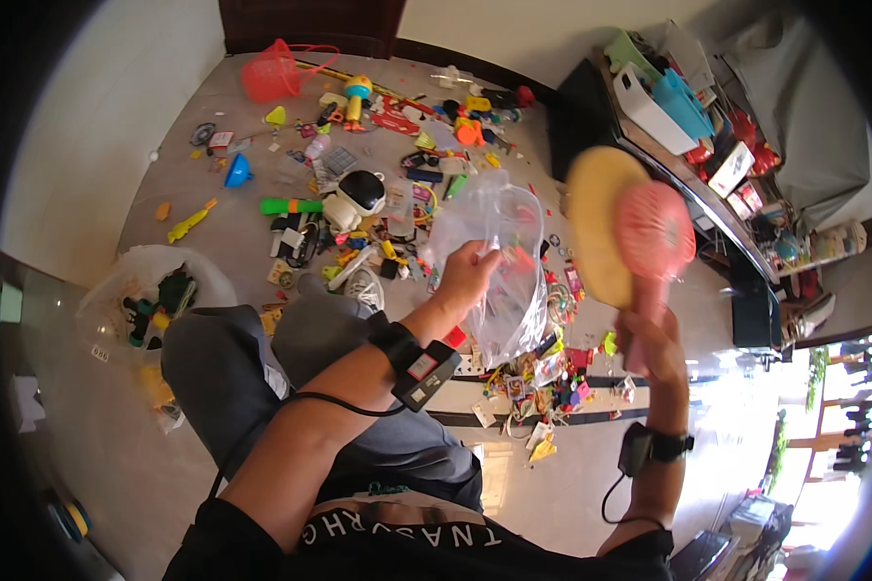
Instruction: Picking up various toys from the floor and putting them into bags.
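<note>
My left hand (469,274) pinches the edge of a clear plastic bag (512,290), which hangs over the littered floor. Raised at the right, my right hand (650,341) grips the handle of a pink handheld fan (655,231). A round yellow paddle-like thing (599,218) is beside the fan, blurred; I cannot tell whether the same hand holds it. Under and beyond the bag lie many small toys and scraps. A white toy with a black visor (356,197) and a green toy flashlight (291,206) lie left of the bag.
A red plastic basket (270,72) is at the far wall. An open plastic bag (218,276) with things inside stands by my left knee. At the right, a cabinet (628,123) bears a white bin (650,109) and a blue basket (683,104). A black box (754,309) stands below.
</note>
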Tool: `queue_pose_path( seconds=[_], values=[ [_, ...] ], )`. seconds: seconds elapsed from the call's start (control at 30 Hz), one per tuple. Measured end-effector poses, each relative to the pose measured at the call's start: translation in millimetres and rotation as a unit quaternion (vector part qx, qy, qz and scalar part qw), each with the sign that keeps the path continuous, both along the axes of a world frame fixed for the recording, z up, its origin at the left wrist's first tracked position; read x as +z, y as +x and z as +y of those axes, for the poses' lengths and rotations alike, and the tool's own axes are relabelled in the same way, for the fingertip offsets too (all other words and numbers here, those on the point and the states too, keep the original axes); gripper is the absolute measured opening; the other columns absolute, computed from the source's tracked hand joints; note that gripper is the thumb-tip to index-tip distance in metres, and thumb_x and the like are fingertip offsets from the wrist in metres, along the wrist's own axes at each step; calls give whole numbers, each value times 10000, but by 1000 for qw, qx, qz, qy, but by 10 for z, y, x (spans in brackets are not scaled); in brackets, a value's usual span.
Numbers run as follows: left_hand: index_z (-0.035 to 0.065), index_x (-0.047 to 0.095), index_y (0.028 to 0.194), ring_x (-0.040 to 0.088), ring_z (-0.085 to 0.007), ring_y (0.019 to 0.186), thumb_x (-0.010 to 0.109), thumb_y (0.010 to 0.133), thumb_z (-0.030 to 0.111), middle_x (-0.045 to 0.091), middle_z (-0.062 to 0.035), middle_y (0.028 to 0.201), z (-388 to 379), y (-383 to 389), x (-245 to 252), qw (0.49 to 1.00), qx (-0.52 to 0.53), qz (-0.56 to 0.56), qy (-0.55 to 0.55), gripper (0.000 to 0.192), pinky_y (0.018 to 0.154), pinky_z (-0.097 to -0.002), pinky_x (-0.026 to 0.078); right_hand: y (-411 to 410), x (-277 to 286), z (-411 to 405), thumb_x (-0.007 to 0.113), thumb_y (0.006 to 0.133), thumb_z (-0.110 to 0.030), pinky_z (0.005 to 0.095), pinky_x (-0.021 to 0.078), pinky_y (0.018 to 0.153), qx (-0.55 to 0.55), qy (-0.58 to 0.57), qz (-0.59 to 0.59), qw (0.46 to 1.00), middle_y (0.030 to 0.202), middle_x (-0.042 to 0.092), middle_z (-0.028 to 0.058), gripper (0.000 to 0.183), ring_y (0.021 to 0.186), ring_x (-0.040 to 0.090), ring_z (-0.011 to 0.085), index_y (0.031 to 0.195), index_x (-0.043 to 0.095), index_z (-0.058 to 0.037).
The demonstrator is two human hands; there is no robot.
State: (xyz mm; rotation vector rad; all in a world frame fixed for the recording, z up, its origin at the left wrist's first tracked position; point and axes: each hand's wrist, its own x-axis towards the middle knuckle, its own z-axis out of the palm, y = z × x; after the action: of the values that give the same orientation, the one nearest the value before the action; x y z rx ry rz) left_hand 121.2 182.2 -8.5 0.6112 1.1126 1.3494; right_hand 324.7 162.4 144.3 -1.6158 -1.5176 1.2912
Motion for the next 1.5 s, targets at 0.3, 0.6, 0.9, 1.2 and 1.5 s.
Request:
queue_pose_path(
  seconds=[0.3, 0.6, 0.9, 1.2, 1.5],
  values=[
    [17, 476, 1042, 323, -24, 465, 440, 797, 166, 431, 37, 584, 50, 16, -30, 991, 121, -58, 1, 289, 413, -170, 287, -310, 135, 475, 413, 740, -232, 427, 415, 603, 360, 126, -647, 659, 812, 485, 178, 186, 721, 517, 339, 913, 430, -166],
    [-7, 461, 1043, 466, -74, 646, 454, 791, 147, 534, -45, 733, -37, 271, 118, 981, 28, -51, 183, 296, 609, -187, 391, -958, -236, 795, 467, 712, -259, 309, 439, 465, 427, -182, -636, 616, 683, 546, 114, 222, 542, 545, 214, 889, 499, -130],
    [30, 508, 996, 334, -6, 490, 430, 818, 186, 407, 55, 598, -92, -21, 429, 971, -101, -157, 152, 250, 421, -141, 281, -719, -678, 1012, 543, 655, -424, 364, 468, 559, 275, -170, -500, 803, 945, 520, 128, 599, 785, 542, 264, 1150, 361, -140],
    [108, 506, 844, 318, -36, 407, 457, 790, 230, 346, 47, 514, 593, -1085, 911, 955, 48, -221, 191, 143, 350, -168, 248, -477, 79, 1525, 544, 630, -495, 444, 304, 845, 196, 176, -769, 583, 1204, 306, 149, 721, 1085, 324, 326, 1195, 276, -136],
    [80, 453, 751, 305, -48, 368, 478, 781, 127, 354, 33, 501, 297, -3119, 1989, 889, 258, -88, 368, 62, 295, -152, 238, -1359, -93, 2191, 537, 645, -385, 358, 401, 772, 197, 249, -553, 770, 987, 526, 81, 422, 931, 493, 257, 989, 520, -141]
  ],
)
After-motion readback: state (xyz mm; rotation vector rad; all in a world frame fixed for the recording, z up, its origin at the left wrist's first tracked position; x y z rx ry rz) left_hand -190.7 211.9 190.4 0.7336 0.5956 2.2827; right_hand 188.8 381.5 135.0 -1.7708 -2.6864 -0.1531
